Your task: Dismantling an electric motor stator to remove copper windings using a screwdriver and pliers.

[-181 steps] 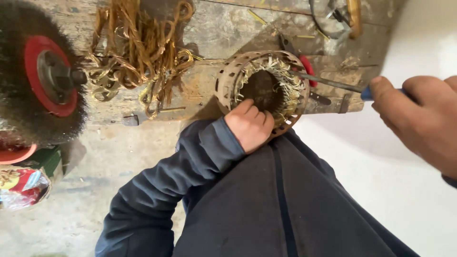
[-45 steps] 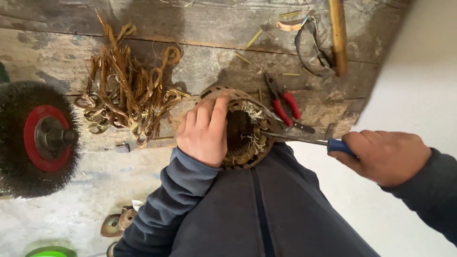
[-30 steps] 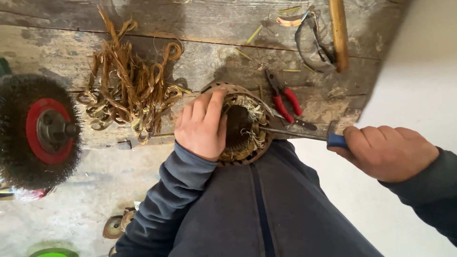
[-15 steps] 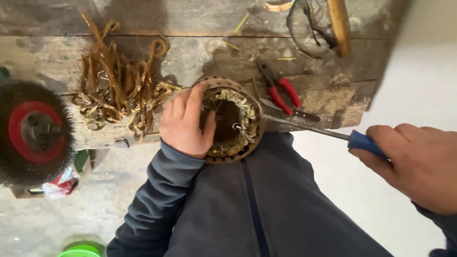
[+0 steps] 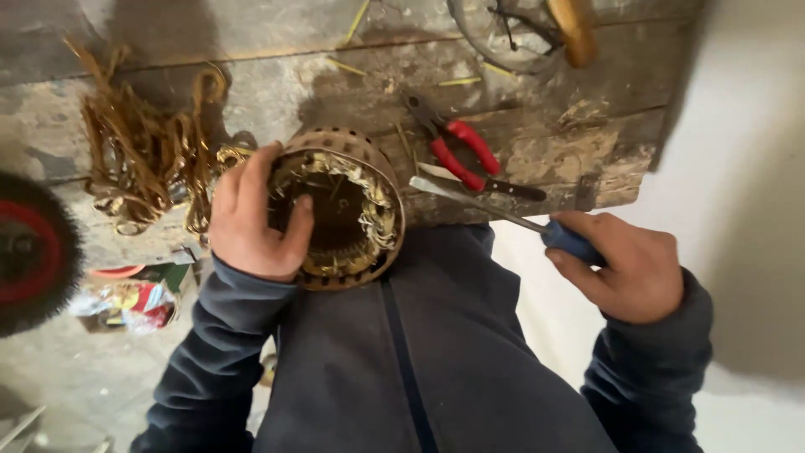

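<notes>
You stand at a worn wooden bench (image 5: pixel 537 126), planks grey, scarred and flaking along the near edge. On its left part lies a heap of loose copper-coloured wire strands (image 5: pixel 142 159); red-handled pliers (image 5: pixel 461 151) rest towards the right, and a wooden handle (image 5: pixel 574 29) shows at the top edge. To your right, a pale plain wall (image 5: pixel 746 168) in soft shadow. Lower left, a dusty concrete floor (image 5: pixel 75 377) with a crumpled coloured wrapper (image 5: pixel 134 302). A round wire brush wheel with red hub (image 5: pixel 29 252) sits at the left edge. Light is dim and diffuse.
</notes>
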